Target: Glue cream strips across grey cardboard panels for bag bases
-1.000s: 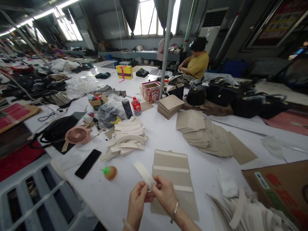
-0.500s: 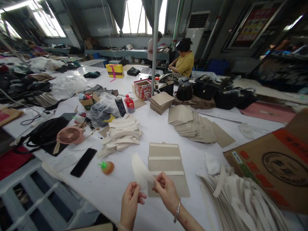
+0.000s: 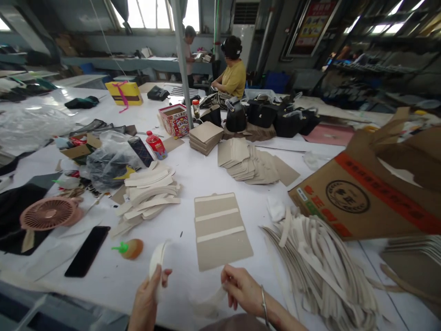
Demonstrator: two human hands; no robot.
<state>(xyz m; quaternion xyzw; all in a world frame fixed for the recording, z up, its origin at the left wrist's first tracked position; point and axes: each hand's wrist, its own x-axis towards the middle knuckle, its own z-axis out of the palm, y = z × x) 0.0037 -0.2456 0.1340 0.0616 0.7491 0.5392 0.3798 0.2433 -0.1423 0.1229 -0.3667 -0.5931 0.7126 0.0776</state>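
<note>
My left hand (image 3: 147, 292) is closed on a white curved strip (image 3: 159, 254), which stands up from between thumb and fingers. Pinched in my right hand (image 3: 242, 287) is a thin whitish peeled film (image 3: 209, 304), blurred and hanging to the left. Just beyond my hands a grey-beige board panel (image 3: 220, 249) lies flat, with several pale strips across it. To the left of the panel is a loose pile of cream curved strips (image 3: 151, 191). A squat bottle of amber liquid with a green nozzle (image 3: 132, 248) lies near my left hand.
A heap of long pale strips (image 3: 320, 262) lies to the right, in front of a cardboard box (image 3: 347, 193). Stacked boards (image 3: 251, 161) are further back. A black phone (image 3: 87, 252) and a pink fan (image 3: 50, 214) lie left. A co-worker in yellow (image 3: 234, 78) is behind the table.
My hands have moved apart, the left with the strip and the right with the thin film, which has come away from it. The view has swung to the right.
</note>
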